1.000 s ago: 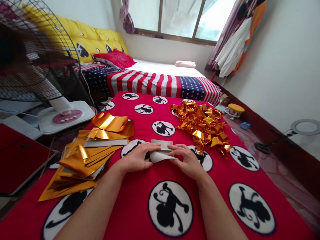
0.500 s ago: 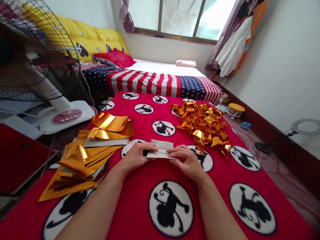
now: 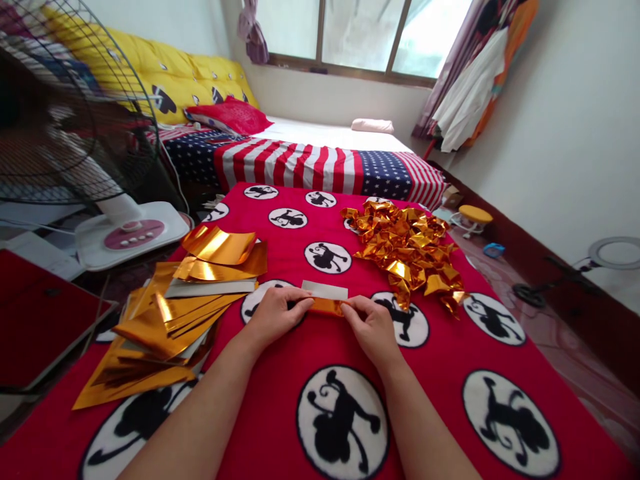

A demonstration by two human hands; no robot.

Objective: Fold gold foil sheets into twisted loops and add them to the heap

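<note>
A sheet of gold foil paper lies partly folded in front of me, with its pale back showing on the far side and a gold strip turned up on the near side. My left hand pinches the left end of the fold between thumb and fingers. At the right end, my right hand grips the same fold with thumb and fingertips. To the left lies a loose stack of gold foil sheets, some with pale backs up. A heap of folded gold foil pieces sits at the back right.
A red cloth with monkey prints covers the table. At the left stands a fan, beside a red board. Behind the table is a bed. A yellow stool and a ring light stand on the right.
The near part of the sheet has been folded over, so its gold side now shows where the pale back was. Both thumbs have moved onto the fold.
</note>
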